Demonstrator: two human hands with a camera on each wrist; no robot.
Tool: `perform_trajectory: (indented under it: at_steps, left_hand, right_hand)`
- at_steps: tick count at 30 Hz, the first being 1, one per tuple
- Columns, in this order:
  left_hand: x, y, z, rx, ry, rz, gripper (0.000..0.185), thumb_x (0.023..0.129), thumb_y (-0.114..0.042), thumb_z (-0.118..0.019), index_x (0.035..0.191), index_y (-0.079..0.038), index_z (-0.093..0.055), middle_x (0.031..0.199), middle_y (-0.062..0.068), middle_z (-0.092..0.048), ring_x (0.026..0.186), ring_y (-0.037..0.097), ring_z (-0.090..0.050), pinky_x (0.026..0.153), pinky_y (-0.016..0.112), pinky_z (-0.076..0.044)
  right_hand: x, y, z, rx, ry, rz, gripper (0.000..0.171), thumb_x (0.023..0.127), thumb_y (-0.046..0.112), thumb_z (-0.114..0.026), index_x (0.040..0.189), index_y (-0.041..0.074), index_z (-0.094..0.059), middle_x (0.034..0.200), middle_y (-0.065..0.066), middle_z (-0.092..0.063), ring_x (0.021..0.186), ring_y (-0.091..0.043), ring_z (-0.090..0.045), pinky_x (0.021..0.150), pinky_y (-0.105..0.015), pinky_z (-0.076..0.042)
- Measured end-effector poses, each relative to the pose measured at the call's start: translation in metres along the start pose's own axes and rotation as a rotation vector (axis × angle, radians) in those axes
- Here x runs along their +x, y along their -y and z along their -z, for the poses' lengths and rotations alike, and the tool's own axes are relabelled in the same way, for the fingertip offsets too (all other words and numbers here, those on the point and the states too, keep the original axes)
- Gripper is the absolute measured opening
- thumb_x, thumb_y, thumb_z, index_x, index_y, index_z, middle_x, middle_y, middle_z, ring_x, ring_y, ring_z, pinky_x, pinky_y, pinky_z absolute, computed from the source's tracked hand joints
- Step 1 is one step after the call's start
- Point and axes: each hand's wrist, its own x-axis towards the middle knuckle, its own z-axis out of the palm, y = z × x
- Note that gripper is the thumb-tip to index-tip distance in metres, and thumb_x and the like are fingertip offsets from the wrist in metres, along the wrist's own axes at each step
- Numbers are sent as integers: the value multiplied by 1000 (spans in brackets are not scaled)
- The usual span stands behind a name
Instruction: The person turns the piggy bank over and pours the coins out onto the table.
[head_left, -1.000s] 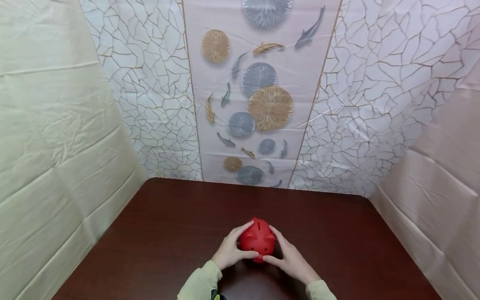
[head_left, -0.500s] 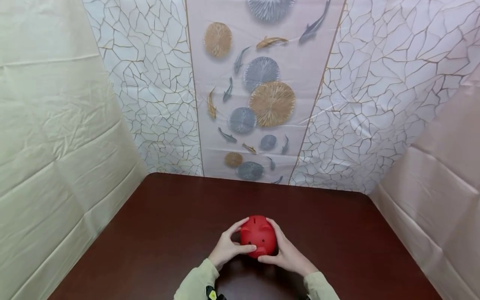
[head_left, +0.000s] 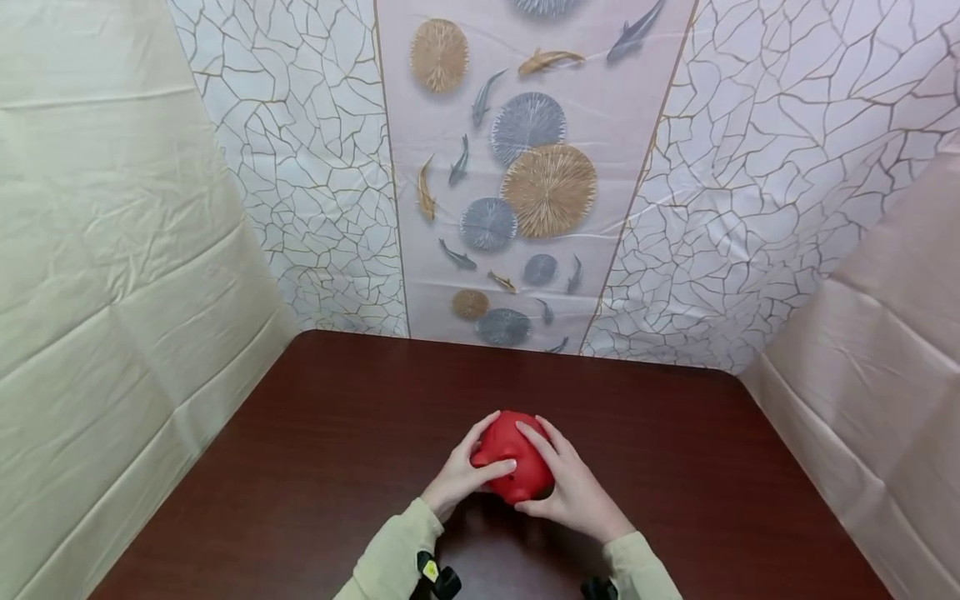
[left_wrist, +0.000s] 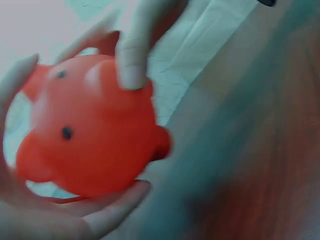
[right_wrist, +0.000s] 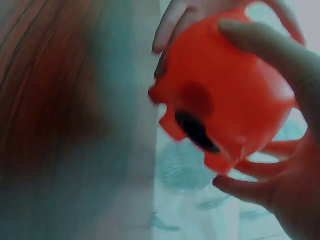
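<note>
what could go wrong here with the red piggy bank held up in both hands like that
The red piggy bank is round and smooth, and both the left hand and right hand seem to hold it mostly with fingertips; it might slip and drop onto the dark wooden table.

The right wrist view shows a dark opening on its underside. If that opening is unplugged, which cannot be told, anything inside might fall out as it is tilted.

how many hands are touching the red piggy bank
2. The left hand grips the round red plastic piggy bank on its left side; the right hand grips its right.
</note>
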Motion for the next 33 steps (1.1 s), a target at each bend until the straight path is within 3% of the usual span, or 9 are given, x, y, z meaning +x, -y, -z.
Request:
perform_trajectory:
  at_steps: [6, 10, 13, 17, 19, 22, 24, 27, 33]
  left_hand:
    - [0, 8, -8, -82, -40, -58, 70, 87, -24, -72, 147, -34, -36, 137, 13, -51, 109, 19, -60, 77, 38, -60]
    - [-3, 10, -11, -151, -46, -90, 69, 89, -21, -69, 148, -33, -36, 134, 13, -53, 108, 19, -61, 75, 36, -60]
    - [-5, 8, -12, -230, -38, -103, 68, 91, -22, -66, 149, -34, -34, 137, 10, -50, 112, 21, -59, 77, 37, -59]
    - [-7, 2, -17, -359, 49, -127, 66, 94, -29, -60, 151, -36, -27, 146, 7, -39, 122, 25, -50, 85, 40, -57]
    - [-7, 1, -18, -409, 105, -130, 66, 96, -32, -56, 152, -36, -23, 148, 5, -35, 125, 26, -47, 87, 41, -56]
    - [-9, 3, -18, -467, 159, -113, 67, 96, -33, -55, 153, -36, -19, 147, 3, -34, 127, 26, -45, 89, 42, -55]
    - [-9, 6, -16, -470, 174, -97, 67, 96, -33, -55, 153, -36, -18, 147, 2, -34, 127, 25, -45, 90, 43, -54]
    - [-10, 9, -11, -423, 187, -82, 68, 96, -37, -54, 153, -35, -18, 148, 4, -34, 123, 26, -50, 91, 46, -53]
    - [-10, 5, 3, -226, 220, -110, 71, 94, -42, -58, 154, -33, -21, 150, 15, -37, 117, 25, -58, 91, 52, -54]
  right_hand:
    - [-1, 10, 9, -92, 2, 51, 99, 64, 33, -91, 148, 29, -38, 152, -17, -35, 134, -37, -38, 84, -42, -58]
    - [-1, 9, 14, -56, -41, 64, 102, 62, 34, -92, 148, 30, -37, 153, -12, -34, 135, -34, -36, 87, -46, -57]
    - [-2, 8, 12, 90, -91, 12, 113, 62, 30, -92, 153, 24, -25, 155, -12, -30, 135, -34, -36, 91, -48, -55]
    - [-6, 9, 9, 419, -103, -163, 121, 68, 21, -89, 155, 30, -4, 157, -9, -21, 136, -31, -33, 94, -34, -53]
    - [-7, 11, 8, 538, -92, -239, 119, 71, 18, -87, 153, 35, -3, 155, -7, -23, 135, -31, -34, 91, -27, -52]
    - [-7, 13, 7, 604, -88, -272, 113, 70, 16, -87, 153, 31, -12, 153, -9, -29, 133, -35, -38, 88, -25, -52]
    - [-8, 14, 7, 579, -94, -277, 110, 68, 18, -88, 152, 26, -18, 148, -10, -35, 129, -34, -43, 85, -26, -54]
    - [-8, 14, 7, 446, -121, -243, 111, 64, 25, -91, 151, 24, -23, 147, -6, -38, 129, -29, -43, 86, -34, -55]
    - [-9, 12, 13, 89, -149, -55, 122, 55, 33, -94, 153, 23, -23, 149, -10, -37, 135, -30, -34, 91, -51, -53]
